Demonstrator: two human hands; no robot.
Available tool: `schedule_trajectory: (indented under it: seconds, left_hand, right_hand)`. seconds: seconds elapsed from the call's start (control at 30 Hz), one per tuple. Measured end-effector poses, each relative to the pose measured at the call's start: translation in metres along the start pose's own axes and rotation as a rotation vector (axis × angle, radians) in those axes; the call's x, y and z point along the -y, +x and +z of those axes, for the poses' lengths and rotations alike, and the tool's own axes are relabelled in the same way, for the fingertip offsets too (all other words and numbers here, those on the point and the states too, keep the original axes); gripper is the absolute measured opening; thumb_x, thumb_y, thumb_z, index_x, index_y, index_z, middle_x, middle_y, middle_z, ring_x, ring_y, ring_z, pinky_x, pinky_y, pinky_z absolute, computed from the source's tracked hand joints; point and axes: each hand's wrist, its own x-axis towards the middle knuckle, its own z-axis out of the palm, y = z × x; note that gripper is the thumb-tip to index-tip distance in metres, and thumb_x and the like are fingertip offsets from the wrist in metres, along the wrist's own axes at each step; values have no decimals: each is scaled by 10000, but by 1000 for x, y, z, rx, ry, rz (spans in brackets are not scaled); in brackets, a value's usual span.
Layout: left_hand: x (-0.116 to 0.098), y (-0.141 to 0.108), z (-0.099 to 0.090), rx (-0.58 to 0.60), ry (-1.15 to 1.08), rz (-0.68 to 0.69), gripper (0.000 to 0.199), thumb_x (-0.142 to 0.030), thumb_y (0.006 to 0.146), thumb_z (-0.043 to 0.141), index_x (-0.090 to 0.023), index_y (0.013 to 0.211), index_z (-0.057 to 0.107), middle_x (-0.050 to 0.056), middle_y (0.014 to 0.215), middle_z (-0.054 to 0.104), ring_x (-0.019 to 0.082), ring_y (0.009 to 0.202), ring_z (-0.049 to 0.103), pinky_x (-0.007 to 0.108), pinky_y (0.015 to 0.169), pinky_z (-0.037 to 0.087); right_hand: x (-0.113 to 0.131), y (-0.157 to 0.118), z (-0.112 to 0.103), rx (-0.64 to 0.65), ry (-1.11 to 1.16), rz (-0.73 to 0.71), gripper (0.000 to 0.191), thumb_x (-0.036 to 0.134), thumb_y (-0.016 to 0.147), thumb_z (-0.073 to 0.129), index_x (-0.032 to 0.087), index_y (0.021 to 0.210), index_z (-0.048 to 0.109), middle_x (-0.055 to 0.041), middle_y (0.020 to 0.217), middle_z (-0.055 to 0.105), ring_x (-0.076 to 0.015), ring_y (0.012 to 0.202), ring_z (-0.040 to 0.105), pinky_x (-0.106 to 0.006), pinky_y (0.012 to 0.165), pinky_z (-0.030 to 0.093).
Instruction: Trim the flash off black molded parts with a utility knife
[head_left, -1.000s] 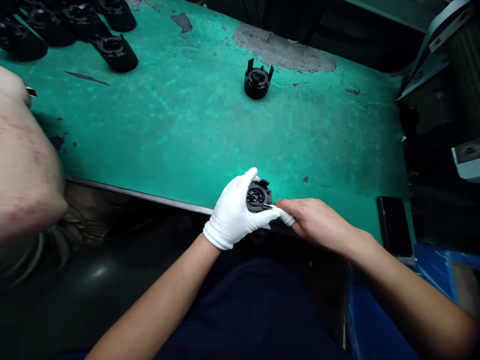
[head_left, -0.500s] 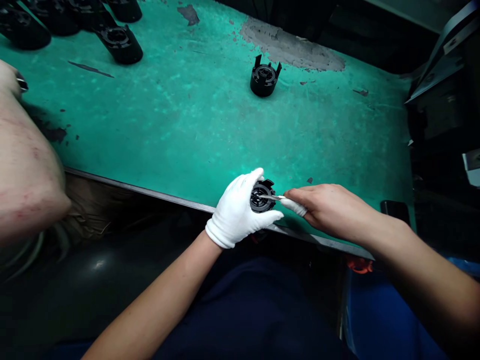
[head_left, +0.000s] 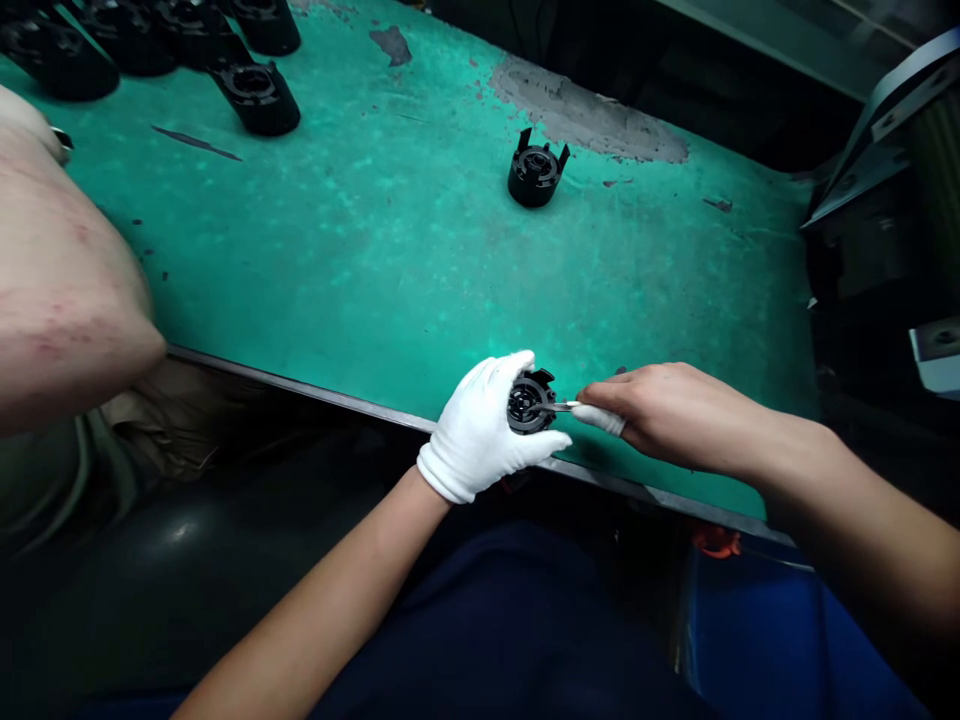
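Note:
My left hand [head_left: 484, 425], in a white glove, curls its fingers and thumb around a round black plastic housing [head_left: 531, 402] near the table's front edge. The housing's open end, with rings and small tabs inside, faces up. From the right comes my right hand [head_left: 652, 410], bare but for a white covering on one finger. It pinches thin metal tweezers [head_left: 556, 407], whose tip reaches into the middle of the housing. What the tip touches there is too small to make out.
Another black housing with two upright prongs [head_left: 535, 175] stands farther back on the green table [head_left: 375, 260]. Several black housings [head_left: 262, 98] are grouped at the far left. A co-worker's arm [head_left: 67, 290] reaches in at left. A blue bin [head_left: 780, 630] stands below at right.
The view has shifted slightly, so the table and things on it appear a little lower and further right. The tweezers' tip sits slightly differently inside the housing. Both hands keep their hold.

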Motion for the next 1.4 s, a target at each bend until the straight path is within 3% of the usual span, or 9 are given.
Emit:
schedule_trajectory:
  seconds: [0.23, 0.37, 0.5, 0.6, 0.7, 0.93, 1.07, 1.23, 1.4]
  left_hand:
    - [-5, -4, -3, -40, -18, 32, 599, -550, 712, 844, -172, 1119, 621, 196, 1343, 558, 313, 1285, 564, 488, 1089, 503]
    - [-6, -8, -1, -76, -80, 95, 328, -402, 760, 847, -186, 862, 623, 165, 1318, 572, 278, 1274, 582, 441, 1055, 533]
    - [-9, -10, 2, -109, -77, 85, 402, -323, 774, 839, -186, 660, 478, 132, 1283, 597, 291, 1319, 559, 461, 1068, 520]
    - [-12, -8, 4, -135, -63, 29, 372, -334, 736, 866, -190, 821, 534, 164, 1352, 559, 285, 1315, 559, 476, 1083, 511]
    - [-13, -6, 6, -139, -28, 2, 518, -338, 729, 871, -172, 1108, 559, 212, 1440, 491, 292, 1358, 523, 497, 1109, 491]
    - [-10, -9, 5, -161, -23, 89, 423, -310, 745, 859, -206, 921, 488, 177, 1391, 541, 298, 1344, 531, 514, 1098, 493]
    - [-11, -7, 7, -150, 47, 50, 774, -369, 751, 833, -160, 1375, 426, 218, 1476, 480, 327, 1411, 467, 543, 1152, 444]
    - [-11, -7, 12, -128, 80, -28, 799, -364, 757, 795, -129, 1427, 428, 196, 1412, 555, 297, 1342, 545, 463, 1144, 473]
    - [-10, -7, 13, -142, 75, -26, 783, -361, 743, 795, -150, 1410, 444, 178, 1373, 585, 296, 1311, 573, 463, 1120, 493]
  right_hand:
    - [-4, -22, 25, -223, 330, 167, 338, 454, 1043, 392, 246, 1111, 650, -28, 878, 723, -208, 759, 662, -313, 646, 415]
    - [-5, -33, 50, -359, 434, 172, 231, 340, 1026, 449, 247, 1107, 644, -8, 917, 732, -181, 786, 674, -299, 689, 454]
    - [-9, -36, 65, -475, 472, 161, 239, 298, 1024, 467, 255, 1182, 641, -24, 1129, 748, -193, 965, 704, -298, 800, 504]
    - [-13, -35, 66, -510, 437, 189, 282, 291, 1023, 481, 287, 1255, 643, -13, 1249, 727, -215, 1102, 689, -323, 883, 515]
    - [-14, -30, 61, -512, 391, 199, 314, 270, 1014, 487, 311, 1285, 640, 11, 1257, 727, -217, 1094, 695, -336, 880, 523]
    - [-12, -17, 54, -514, 340, 164, 340, 283, 1013, 465, 281, 1304, 642, -2, 1270, 725, -223, 1075, 701, -340, 870, 524]
    - [-9, -9, 47, -367, 178, 131, 392, 252, 982, 477, 292, 1342, 627, 3, 1229, 745, -249, 1030, 713, -348, 772, 513]
    - [-6, 1, 29, -281, -56, 124, 412, 230, 959, 494, 330, 1335, 633, 6, 1070, 773, -234, 902, 725, -300, 531, 331]
    - [-11, 8, 21, -303, -158, 123, 377, 283, 996, 462, 339, 1326, 636, -2, 951, 763, -205, 787, 700, -298, 493, 189]
